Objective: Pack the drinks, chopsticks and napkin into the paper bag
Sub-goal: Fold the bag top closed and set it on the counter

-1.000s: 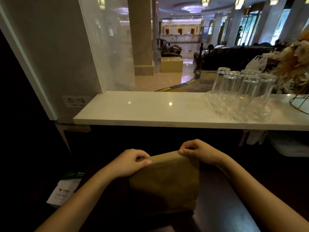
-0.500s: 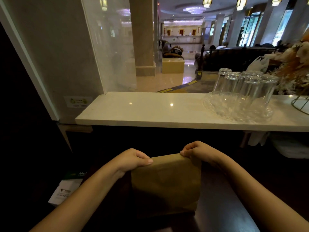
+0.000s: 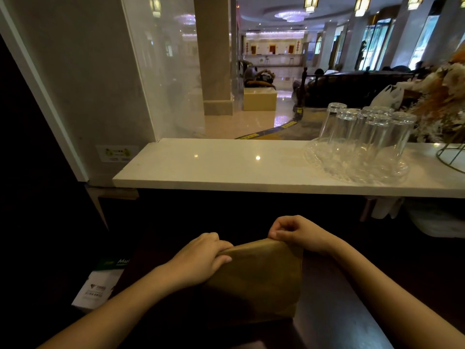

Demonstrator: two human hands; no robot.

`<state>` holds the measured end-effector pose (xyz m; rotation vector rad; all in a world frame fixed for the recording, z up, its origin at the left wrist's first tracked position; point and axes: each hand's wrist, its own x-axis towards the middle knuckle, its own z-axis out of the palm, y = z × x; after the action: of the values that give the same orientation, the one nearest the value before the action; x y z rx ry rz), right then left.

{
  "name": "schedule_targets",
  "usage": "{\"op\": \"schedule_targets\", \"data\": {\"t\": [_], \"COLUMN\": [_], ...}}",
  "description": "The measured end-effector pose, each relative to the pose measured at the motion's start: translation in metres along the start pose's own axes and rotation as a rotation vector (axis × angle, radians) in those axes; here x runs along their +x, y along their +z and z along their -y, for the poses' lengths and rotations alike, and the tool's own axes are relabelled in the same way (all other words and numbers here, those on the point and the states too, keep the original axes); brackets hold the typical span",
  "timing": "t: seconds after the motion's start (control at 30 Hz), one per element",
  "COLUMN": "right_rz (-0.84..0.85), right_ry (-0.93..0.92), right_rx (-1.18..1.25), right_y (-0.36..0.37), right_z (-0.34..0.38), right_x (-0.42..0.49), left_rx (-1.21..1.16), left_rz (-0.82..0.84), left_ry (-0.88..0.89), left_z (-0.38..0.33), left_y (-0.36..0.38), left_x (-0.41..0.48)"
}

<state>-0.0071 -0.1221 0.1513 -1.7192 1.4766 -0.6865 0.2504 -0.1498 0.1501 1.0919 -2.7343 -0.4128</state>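
Note:
A brown paper bag (image 3: 261,280) stands upright on the dark table (image 3: 334,321) in front of me, its top folded over. My left hand (image 3: 201,260) grips the bag's top left corner, thumb on the near side. My right hand (image 3: 294,233) pinches the top right corner between thumb and fingers. No drinks, chopsticks or napkin can be seen; the inside of the bag is hidden.
A white marble counter (image 3: 226,170) runs across above the table. On its right stands a glass tray (image 3: 327,159) with several upturned glasses (image 3: 372,137), then a wire stand (image 3: 453,157) and dried flowers. A white-and-green box (image 3: 100,285) lies at the lower left.
Both hands have pressed the bag's folded top lower and rolled it toward me. The left hand now wraps further over the top left corner.

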Motion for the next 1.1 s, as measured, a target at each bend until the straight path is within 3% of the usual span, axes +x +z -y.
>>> {"op": "schedule_targets", "data": {"t": [0.13, 0.23, 0.37, 0.63, 0.87, 1.1], "right_rz": [0.060, 0.007, -0.055, -0.295, -0.606, -0.775], "right_ry": [-0.115, -0.167, -0.161, -0.106, -0.070, -0.062], "right_rx": [-0.254, -0.320, -0.189, 0.346, 0.432, 0.450], "right_y": [-0.008, -0.005, 0.000, 0.020, 0.062, 0.075], "right_z": [-0.011, -0.020, -0.028, -0.054, -0.063, -0.057], "right_x": [-0.012, -0.017, -0.014, -0.011, -0.004, 0.006], "left_rx": [-0.086, -0.151, -0.164, -0.477, -1.258, -1.225], "left_rz": [0.034, 0.079, 0.050, -0.279, -0.551, -0.690], "left_ry": [-0.013, -0.018, -0.041, -0.156, -0.488, -0.598], "left_z": [0.005, 0.007, 0.013, 0.040, 0.020, 0.011], "left_y": [0.002, 0.003, 0.000, 0.015, 0.059, 0.063], "left_x": [0.001, 0.004, 0.009, -0.005, -0.005, 0.010]}}
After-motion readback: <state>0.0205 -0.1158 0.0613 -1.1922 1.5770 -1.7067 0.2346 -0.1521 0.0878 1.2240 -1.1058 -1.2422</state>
